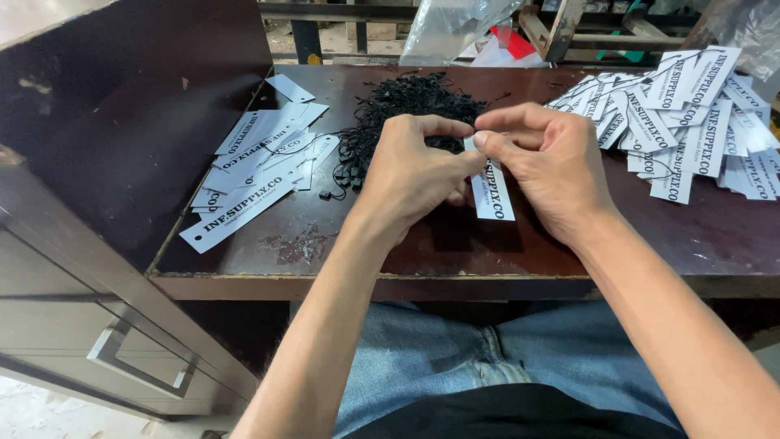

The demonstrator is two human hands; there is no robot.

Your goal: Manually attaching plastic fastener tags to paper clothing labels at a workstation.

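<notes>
A white paper tag (492,195) with dark print hangs between my two hands above the dark wooden table (341,244). My left hand (410,175) and my right hand (548,167) both pinch the tag's top end, fingertips meeting. Just behind my hands lies a tangled heap of black strings (406,106). Whether a string is in my fingers cannot be made out.
Several tags with strings lie in a pile at the left (260,158). A larger heap of loose white tags (691,114) covers the table's right end. A dark cabinet with a drawer handle (134,362) stands at my left. Clear plastic bags (455,24) lie beyond the table.
</notes>
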